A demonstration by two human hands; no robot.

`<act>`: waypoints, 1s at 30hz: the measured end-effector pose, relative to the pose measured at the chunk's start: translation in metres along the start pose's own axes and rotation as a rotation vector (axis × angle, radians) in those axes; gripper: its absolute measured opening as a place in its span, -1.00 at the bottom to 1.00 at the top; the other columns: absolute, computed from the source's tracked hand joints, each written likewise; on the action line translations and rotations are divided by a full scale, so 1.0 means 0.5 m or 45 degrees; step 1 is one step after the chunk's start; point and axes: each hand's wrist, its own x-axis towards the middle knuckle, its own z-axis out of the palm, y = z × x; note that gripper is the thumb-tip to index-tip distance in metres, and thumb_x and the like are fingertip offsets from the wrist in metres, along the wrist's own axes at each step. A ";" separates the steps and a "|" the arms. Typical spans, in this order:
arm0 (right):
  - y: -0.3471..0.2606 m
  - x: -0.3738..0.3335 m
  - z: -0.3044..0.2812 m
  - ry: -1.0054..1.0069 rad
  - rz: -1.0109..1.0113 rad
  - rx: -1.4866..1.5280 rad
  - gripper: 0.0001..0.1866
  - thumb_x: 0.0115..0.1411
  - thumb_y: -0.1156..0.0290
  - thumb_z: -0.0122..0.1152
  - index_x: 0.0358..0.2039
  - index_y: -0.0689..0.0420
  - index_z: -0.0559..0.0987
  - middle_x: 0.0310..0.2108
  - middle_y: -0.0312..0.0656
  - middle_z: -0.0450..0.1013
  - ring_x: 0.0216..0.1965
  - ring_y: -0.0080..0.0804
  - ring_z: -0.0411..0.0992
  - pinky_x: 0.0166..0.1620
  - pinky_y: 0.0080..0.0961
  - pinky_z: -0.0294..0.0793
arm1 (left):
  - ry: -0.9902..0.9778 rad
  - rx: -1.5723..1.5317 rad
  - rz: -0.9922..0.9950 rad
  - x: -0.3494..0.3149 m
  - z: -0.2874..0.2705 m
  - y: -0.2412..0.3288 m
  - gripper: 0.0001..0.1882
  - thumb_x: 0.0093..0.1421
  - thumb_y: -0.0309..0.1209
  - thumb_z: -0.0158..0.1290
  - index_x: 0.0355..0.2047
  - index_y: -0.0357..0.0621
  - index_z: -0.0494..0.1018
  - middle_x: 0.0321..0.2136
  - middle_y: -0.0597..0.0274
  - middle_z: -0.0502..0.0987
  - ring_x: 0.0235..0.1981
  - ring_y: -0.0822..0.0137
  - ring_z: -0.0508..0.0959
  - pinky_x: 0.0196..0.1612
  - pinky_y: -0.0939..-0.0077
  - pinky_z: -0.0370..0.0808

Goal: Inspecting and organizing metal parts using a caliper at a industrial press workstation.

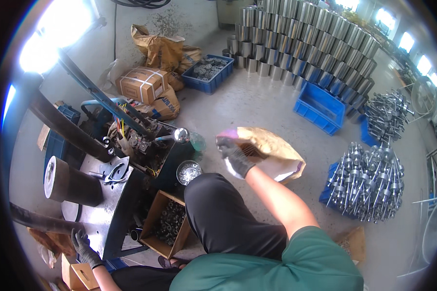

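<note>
My right hand [234, 154], in a dark grey glove, is closed on the left rim of a tan paper sack [272, 141]. The sack stands on the floor beyond my knee with its mouth open toward me; its inside shows only in part, and its pale lining shows at the near edge. My left hand [86, 248], gloved as well, rests at the near edge of a steel machine table [94, 213]. Its fingers are stretched out and hold nothing.
A wooden box [167, 223] of small metal parts and a metal bowl [188, 172] sit beside my leg. Bundled metal shafts [366, 182] stand at right, near a blue crate [320, 107]. Stacked steel cylinders [306, 43] rise behind. A ball-ended lever [181, 135] juts from the machine.
</note>
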 end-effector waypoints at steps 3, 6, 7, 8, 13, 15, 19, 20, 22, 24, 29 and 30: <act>0.105 0.015 -0.035 -0.043 -0.093 -0.307 -0.56 -0.01 0.65 0.04 -0.06 0.11 0.54 0.06 -0.25 0.43 0.07 -0.39 0.38 0.10 -0.52 0.39 | 0.043 -0.061 -0.016 0.000 0.000 -0.001 -0.59 0.40 -0.32 0.07 0.23 0.00 0.46 -0.14 0.32 0.62 -0.40 0.58 0.47 -0.35 0.72 0.40; 0.189 0.007 -0.104 -0.195 0.106 -0.881 -0.60 0.06 0.55 0.09 -0.04 0.14 0.56 0.04 -0.13 0.51 0.09 -0.26 0.43 0.19 -0.34 0.40 | 0.055 -0.060 -0.032 0.001 -0.003 -0.004 -0.59 0.40 -0.32 0.06 0.24 -0.01 0.45 -0.16 0.30 0.61 -0.40 0.57 0.47 -0.36 0.73 0.40; 0.213 0.000 -0.123 -0.250 -0.030 -1.116 -0.68 0.09 0.54 0.08 -0.11 0.16 0.58 -0.05 -0.07 0.54 0.03 -0.20 0.48 0.14 -0.33 0.43 | 0.054 -0.017 -0.065 0.001 -0.006 -0.005 -0.58 0.40 -0.32 0.06 0.24 -0.02 0.44 -0.16 0.29 0.60 -0.41 0.57 0.47 -0.37 0.74 0.40; 0.226 -0.003 -0.139 -0.292 -0.073 -1.378 -0.74 0.11 0.53 0.07 -0.18 0.17 0.60 -0.13 -0.01 0.57 -0.03 -0.14 0.52 0.09 -0.31 0.47 | 0.039 -0.031 -0.054 0.000 -0.010 -0.007 -0.58 0.40 -0.32 0.06 0.24 -0.02 0.44 -0.16 0.29 0.60 -0.41 0.57 0.47 -0.37 0.74 0.40; 0.166 -0.070 -0.185 0.134 -0.268 -1.262 -0.81 0.15 0.52 0.08 -0.26 0.18 0.62 -0.26 0.04 0.60 -0.14 0.02 0.57 -0.05 -0.17 0.53 | 0.010 -0.047 -0.041 0.001 -0.040 -0.016 -0.60 0.39 -0.30 0.07 0.21 -0.02 0.47 -0.14 0.27 0.61 -0.42 0.58 0.46 -0.39 0.75 0.38; 0.100 -0.121 -0.194 0.177 -0.141 -1.317 -0.77 0.14 0.52 0.10 -0.19 0.18 0.63 -0.13 0.10 0.58 -0.05 0.06 0.54 0.04 -0.16 0.52 | -0.014 -0.087 -0.053 0.003 -0.049 -0.017 -0.59 0.41 -0.30 0.06 0.23 -0.07 0.44 -0.12 0.25 0.58 -0.35 0.56 0.46 -0.33 0.73 0.40; 0.007 -0.249 -0.230 0.261 -0.693 -1.587 -0.59 0.13 0.51 0.15 0.03 0.20 0.59 0.15 0.13 0.45 0.21 0.10 0.40 0.28 -0.19 0.39 | 0.064 -0.127 0.019 -0.002 -0.045 -0.019 -0.64 0.41 -0.29 0.04 0.17 -0.04 0.50 -0.11 0.32 0.61 -0.32 0.59 0.46 -0.26 0.71 0.41; -0.006 -0.280 -0.253 0.368 -0.683 -1.588 -0.59 0.12 0.51 0.17 0.02 0.22 0.59 0.12 0.12 0.46 0.19 0.09 0.41 0.26 -0.18 0.39 | 0.066 -0.128 0.015 -0.005 -0.044 -0.017 -0.64 0.41 -0.29 0.04 0.17 -0.04 0.50 -0.11 0.32 0.61 -0.32 0.59 0.46 -0.26 0.71 0.41; -0.042 -0.340 -0.328 0.618 -0.844 -1.825 -0.60 0.13 0.50 0.21 0.02 0.26 0.58 0.06 0.10 0.48 0.11 0.04 0.43 0.22 -0.18 0.41 | 0.090 -0.125 -0.023 -0.010 -0.044 -0.013 -0.65 0.43 -0.28 0.01 0.17 -0.04 0.50 -0.07 0.31 0.61 -0.27 0.59 0.47 -0.19 0.70 0.41; -0.076 -0.371 -0.425 1.041 -1.029 -1.958 -0.62 0.19 0.45 0.26 0.02 0.28 0.58 -0.02 0.08 0.49 0.02 -0.02 0.45 0.17 -0.18 0.43 | 0.090 -0.142 -0.042 -0.011 -0.047 -0.011 -0.65 0.44 -0.27 0.00 0.17 -0.04 0.50 -0.06 0.30 0.60 -0.28 0.58 0.48 -0.19 0.69 0.41; -0.146 -0.316 -0.657 1.511 -0.392 -0.958 -0.48 0.29 0.21 0.27 0.13 0.32 0.52 0.03 0.10 0.50 0.03 -0.02 0.47 0.15 -0.11 0.44 | 0.007 -0.136 -0.057 0.000 -0.060 -0.010 -0.58 0.47 -0.24 -0.03 0.25 -0.11 0.41 0.05 0.22 0.55 0.00 0.43 0.50 0.01 0.59 0.45; -0.151 -0.292 -0.681 1.417 -0.127 -0.641 -0.40 0.31 0.13 0.25 0.21 0.32 0.47 0.08 0.14 0.49 0.06 0.00 0.48 0.14 -0.09 0.46 | 0.027 -0.130 -0.124 0.000 -0.060 -0.009 -0.58 0.47 -0.23 -0.04 0.26 -0.09 0.41 0.05 0.22 0.54 0.01 0.43 0.50 0.02 0.57 0.44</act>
